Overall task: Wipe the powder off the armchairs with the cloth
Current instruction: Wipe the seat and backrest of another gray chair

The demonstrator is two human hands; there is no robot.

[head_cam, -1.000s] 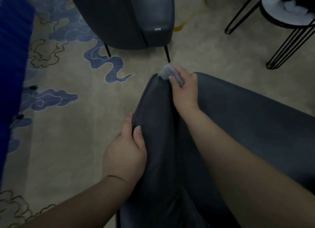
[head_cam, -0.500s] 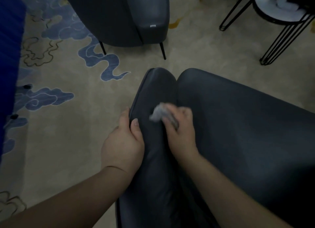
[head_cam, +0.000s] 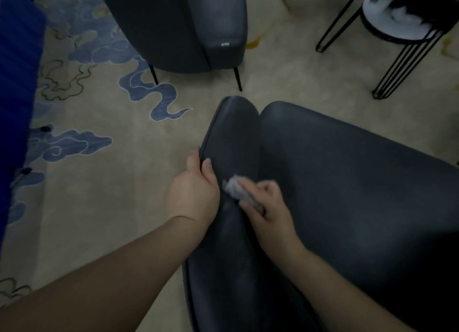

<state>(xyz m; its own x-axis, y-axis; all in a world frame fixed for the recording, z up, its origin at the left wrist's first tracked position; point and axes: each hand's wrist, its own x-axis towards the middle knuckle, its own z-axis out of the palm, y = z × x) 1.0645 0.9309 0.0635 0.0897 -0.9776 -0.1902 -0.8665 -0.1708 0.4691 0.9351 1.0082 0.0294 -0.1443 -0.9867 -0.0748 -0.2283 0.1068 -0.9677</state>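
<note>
A dark leather armchair (head_cam: 347,195) fills the lower right, its padded armrest (head_cam: 231,133) running up the middle of the view. My left hand (head_cam: 193,192) grips the armrest's outer edge, thumb on top. My right hand (head_cam: 268,207) holds a small grey cloth (head_cam: 234,187) bunched in its fingers and presses it on the armrest, right beside my left thumb. No powder shows on the dark leather in this dim light. A second dark armchair (head_cam: 186,26) stands at the top.
A beige carpet (head_cam: 111,195) with blue cloud patterns covers the floor. A round side table (head_cam: 402,28) on black wire legs stands at the top right. A blue surface (head_cam: 17,95) runs along the left edge.
My right hand has drawn the cloth back along the armrest from its far tip to a spot beside my left hand. My left hand keeps its grip.
</note>
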